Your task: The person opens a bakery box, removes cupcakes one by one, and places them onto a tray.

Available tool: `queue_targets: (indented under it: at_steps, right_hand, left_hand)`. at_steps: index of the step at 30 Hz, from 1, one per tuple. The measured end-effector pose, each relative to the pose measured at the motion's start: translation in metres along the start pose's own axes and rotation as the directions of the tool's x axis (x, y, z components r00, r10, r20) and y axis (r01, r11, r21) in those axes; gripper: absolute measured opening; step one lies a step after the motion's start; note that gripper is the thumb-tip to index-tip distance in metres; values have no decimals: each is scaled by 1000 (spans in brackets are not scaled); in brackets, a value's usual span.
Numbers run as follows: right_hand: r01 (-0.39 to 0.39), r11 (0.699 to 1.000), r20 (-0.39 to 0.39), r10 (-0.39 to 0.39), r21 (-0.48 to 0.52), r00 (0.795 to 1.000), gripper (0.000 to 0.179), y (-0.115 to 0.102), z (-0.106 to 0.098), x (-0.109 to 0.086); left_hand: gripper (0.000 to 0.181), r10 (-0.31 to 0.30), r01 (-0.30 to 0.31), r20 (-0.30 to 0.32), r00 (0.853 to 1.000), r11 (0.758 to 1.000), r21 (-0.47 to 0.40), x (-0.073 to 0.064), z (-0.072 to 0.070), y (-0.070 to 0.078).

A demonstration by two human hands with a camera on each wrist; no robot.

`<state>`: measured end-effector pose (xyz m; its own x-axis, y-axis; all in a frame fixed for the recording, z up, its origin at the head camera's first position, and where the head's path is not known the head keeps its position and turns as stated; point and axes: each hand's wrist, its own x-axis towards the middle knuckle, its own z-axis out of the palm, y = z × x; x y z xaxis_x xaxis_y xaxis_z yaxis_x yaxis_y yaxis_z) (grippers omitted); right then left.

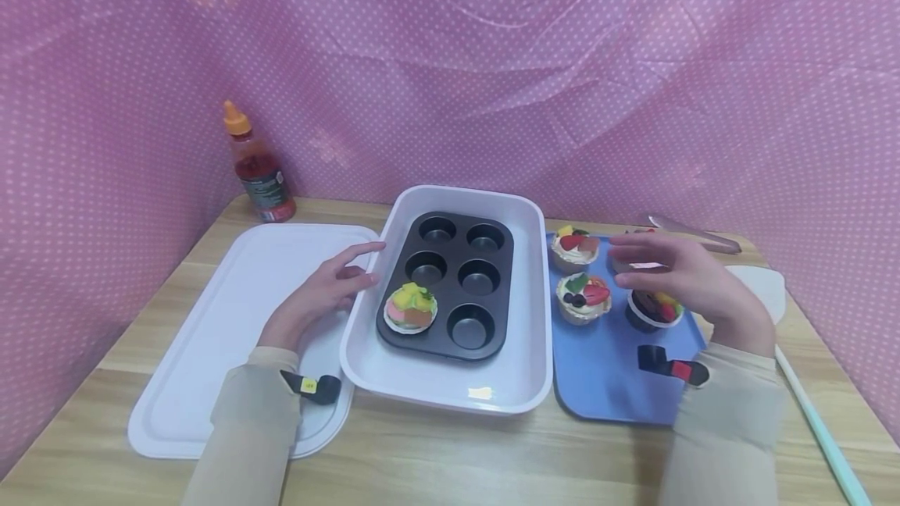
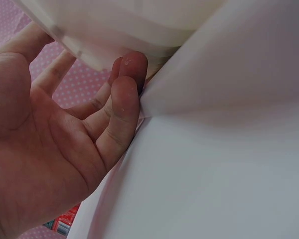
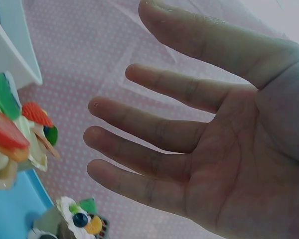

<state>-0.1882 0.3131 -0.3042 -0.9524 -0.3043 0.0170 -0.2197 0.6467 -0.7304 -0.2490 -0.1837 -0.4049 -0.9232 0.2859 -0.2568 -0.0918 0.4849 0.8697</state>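
My left hand [image 1: 323, 287] rests at the left side of a deep white tray [image 1: 450, 400], its fingertips [image 2: 124, 99] against the tray's outer wall. Inside that tray lies a dark muffin pan [image 1: 450, 287] with a fruit-topped cupcake [image 1: 410, 308] in its front left cup; the other cups hold nothing. Over a blue tray [image 1: 612, 393], my right hand [image 1: 682, 276] hovers with fingers spread and nothing in its grasp. Below and beside it stand a strawberry cupcake [image 1: 574, 248], a blueberry-and-strawberry cupcake [image 1: 583, 299] and a dark-cased cupcake [image 1: 654, 311]. Another cupcake is mostly hidden behind this hand.
A flat white tray [image 1: 232, 318] lies at the left on the wooden table [image 1: 422, 459]. Behind it stands a sauce bottle [image 1: 260, 170]. On the right are a spatula [image 1: 816, 404] with a pale green handle and a metal utensil [image 1: 696, 233]. Pink dotted cloth [image 1: 450, 84] surrounds the table.
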Motion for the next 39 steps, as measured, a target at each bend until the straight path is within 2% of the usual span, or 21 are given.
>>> queue_targets:
  at_steps: [14, 17, 22, 25, 31, 39]
  right_hand:
    - [34, 999, 77, -32, -30, 997, 53, -22, 17, 17]
    - [27, 1000, 88, -27, 4, 996, 54, -25, 21, 21]
    - [29, 993, 93, -40, 117, 995, 58, -31, 30, 25]
    - [42, 990, 99, -56, 137, 993, 58, -33, 36, 30]
    - [74, 993, 117, -85, 95, 990, 59, -38, 49, 41]
    - [64, 996, 128, -73, 68, 989, 60, -50, 62, 46]
  left_hand:
    - [63, -17, 17, -1, 1000, 1000, -5, 1, 1, -1]
    - [63, -23, 23, -3, 1000, 1000, -11, 1, 0, -1]
    - [63, -27, 27, -6, 1000, 1000, -11, 1, 0, 0]
    - [63, -26, 26, -5, 1000, 1000, -9, 1, 0, 0]
    - [63, -26, 25, -7, 1000, 1000, -8, 0, 0, -1]
    - [63, -29, 29, -5, 1000, 999, -16, 0, 0, 1]
